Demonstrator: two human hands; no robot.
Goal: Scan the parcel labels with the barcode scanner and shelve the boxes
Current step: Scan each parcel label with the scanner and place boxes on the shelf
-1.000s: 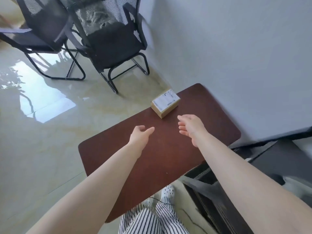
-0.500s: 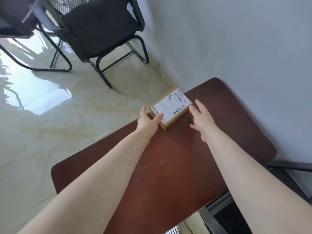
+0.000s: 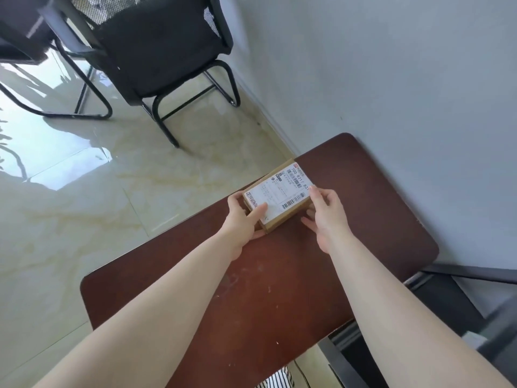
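A small brown cardboard parcel (image 3: 282, 201) with a white barcode label on top lies at the far left edge of the dark brown table (image 3: 279, 281). My left hand (image 3: 242, 219) grips its left end, thumb lying on the label and fingers wrapped round the far side. My right hand (image 3: 326, 212) holds the right end, fingers along the side and the thumb near the front lower edge. No barcode scanner is in view.
A black mesh chair (image 3: 165, 49) stands on the glossy tiled floor beyond the table, with another chair (image 3: 22, 40) at the far left. A pale wall (image 3: 405, 79) runs along the table's right side. Dark framework (image 3: 458, 309) sits low at the right.
Both hands reached forward from mid-table and closed on the two ends of the parcel. The view moved nearer to the table.
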